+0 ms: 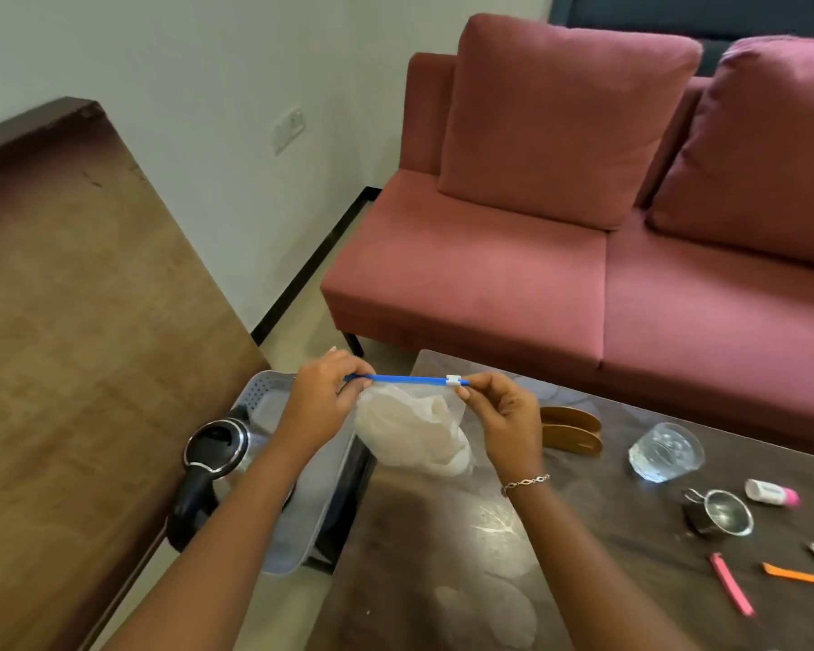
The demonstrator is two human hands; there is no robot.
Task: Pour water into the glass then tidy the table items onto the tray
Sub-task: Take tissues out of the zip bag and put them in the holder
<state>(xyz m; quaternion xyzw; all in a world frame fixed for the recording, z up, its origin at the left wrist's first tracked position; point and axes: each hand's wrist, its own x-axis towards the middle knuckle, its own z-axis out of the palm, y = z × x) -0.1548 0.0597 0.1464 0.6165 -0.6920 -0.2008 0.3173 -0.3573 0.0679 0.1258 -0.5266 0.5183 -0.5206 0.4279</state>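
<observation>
The tidying step is in hand. The glass (pixel 667 452) on the dark table (pixel 442 533) already looks to hold water, so the pouring seems done, and the electric kettle (pixel 217 448) already sits on the grey tray (pixel 264 392) to the left of the table.

Both hands hold a clear zip bag (pixel 412 429) in the air above the gap between tray and table. The left hand (pixel 320 397) pinches the left end of the bag's blue zip strip (pixel 407 379) between thumb and fingers. The right hand (pixel 504 411) pinches the right end, just beside the white slider (pixel 452 381). With the slider at that end, the bag looks sealed or almost so, though I cannot tell for sure.

The next move likely calls for lowering the bag to the left onto the bare part of the tray beside the kettle.

The bag is thin and translucent, holds something pale and soft-looking, and hangs slack below the taut strip.

Well to the right on the table lie a wooden holder (pixel 569 432), a small metal strainer (pixel 720 512), a white and pink tube (pixel 771 491), a pink strip (pixel 731 584) and an orange strip (pixel 800 575).
</observation>
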